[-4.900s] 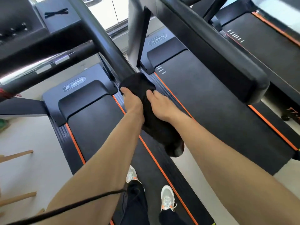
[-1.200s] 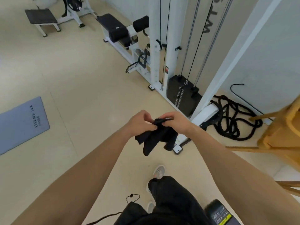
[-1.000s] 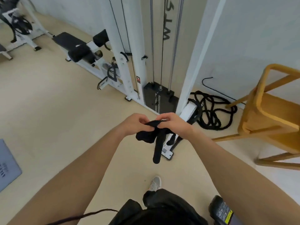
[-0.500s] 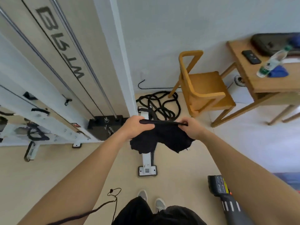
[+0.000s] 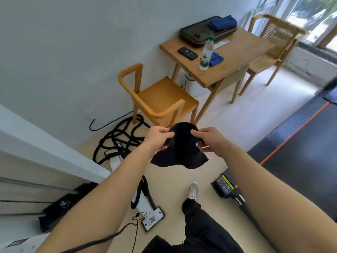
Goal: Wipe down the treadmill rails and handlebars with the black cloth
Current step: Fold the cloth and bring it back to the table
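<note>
Treadmill deck (image 5: 299,143) lies off to the person's right, untouched by either hand; no rails or handlebars show, so I can't judge what's wiped. Black cloth (image 5: 179,148) hangs midair, pinched between left hand (image 5: 158,138) and right hand (image 5: 210,141), seemingly being refolded.

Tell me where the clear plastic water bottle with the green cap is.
In the head view, upper right: the clear plastic water bottle stands on the wooden table, between a black phone and a blue cloth.
</note>
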Demonstrator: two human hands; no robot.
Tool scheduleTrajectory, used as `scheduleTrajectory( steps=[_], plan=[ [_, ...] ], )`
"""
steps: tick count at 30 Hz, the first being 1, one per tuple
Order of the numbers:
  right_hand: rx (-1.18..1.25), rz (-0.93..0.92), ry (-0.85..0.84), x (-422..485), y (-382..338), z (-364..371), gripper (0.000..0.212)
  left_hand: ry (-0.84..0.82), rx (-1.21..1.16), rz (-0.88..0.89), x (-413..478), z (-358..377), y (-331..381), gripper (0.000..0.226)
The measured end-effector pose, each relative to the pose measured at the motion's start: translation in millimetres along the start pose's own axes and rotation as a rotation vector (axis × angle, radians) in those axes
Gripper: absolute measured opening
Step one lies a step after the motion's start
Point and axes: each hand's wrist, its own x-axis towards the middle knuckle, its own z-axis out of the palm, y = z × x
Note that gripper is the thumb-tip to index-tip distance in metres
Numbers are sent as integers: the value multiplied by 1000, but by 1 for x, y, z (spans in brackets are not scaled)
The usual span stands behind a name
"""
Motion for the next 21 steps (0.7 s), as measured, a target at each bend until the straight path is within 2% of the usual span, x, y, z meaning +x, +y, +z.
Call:
scheduleTrajectory(
  steps=[4, 7, 12, 16, 18, 21],
  plan=[
    [-4, -45, 19, 35, -18, -45, 28, -144, 91, 30, 56, 63, 53, 19],
    [-143, -77, 84, 68, -33, -90, 27, -177, 155, 27, 103, 100, 94, 17],
    [-458, -145, 74, 118, -62, -173, 29, -176, 161, -43, 168, 152, 163, 14],
    [-641, -169, 204, 160, -80, -232, 30, -134, 170, -24, 211, 189, 214, 11],
    [-677, -140, 271, 180, -86, -256, 23, -135, 185, -16, 235, 207, 238, 9],
    [-575, -135, 221, 216, -97, -289, 25, -169, 191, -25, 278, 237, 272, 7]
  ],
)
